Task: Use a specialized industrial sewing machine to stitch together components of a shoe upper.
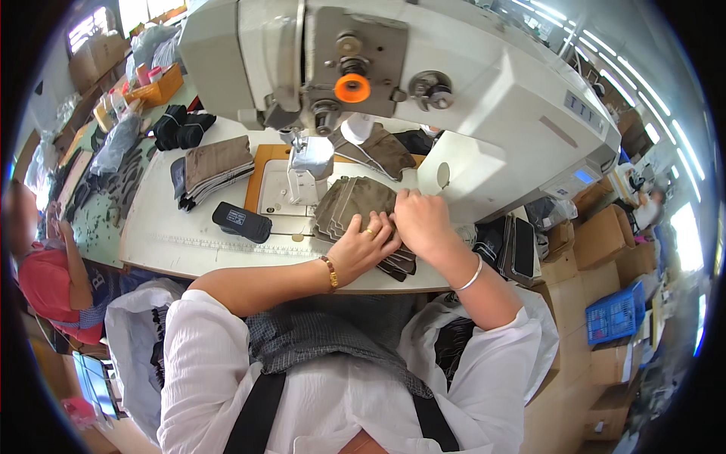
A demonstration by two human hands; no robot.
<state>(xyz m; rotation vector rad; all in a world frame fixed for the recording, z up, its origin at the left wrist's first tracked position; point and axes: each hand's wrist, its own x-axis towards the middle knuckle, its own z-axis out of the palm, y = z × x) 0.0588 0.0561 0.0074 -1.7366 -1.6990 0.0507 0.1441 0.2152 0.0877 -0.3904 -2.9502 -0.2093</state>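
Note:
A fanned stack of brown-olive fabric pieces (349, 198) lies on the sewing machine table, right of the needle area. My left hand (361, 248) rests over the stack's near edge, fingers stretched out and lying on the cloth. Beside it, my right hand (422, 221) is closed, its fingertips pinched at the stack's right edge. More layered dark brown pieces (398, 265) show below both hands. The sewing machine (484, 83) arches above, its presser area (308, 170) just left of the stack.
Left on the table are a folded brown and grey fabric stack (215, 170), a black bundle (242, 221) and tied black rolls (181, 127). A phone (522, 247) sits at the right edge. White sacks (136, 325) flank my lap. A co-worker (60, 280) is at far left.

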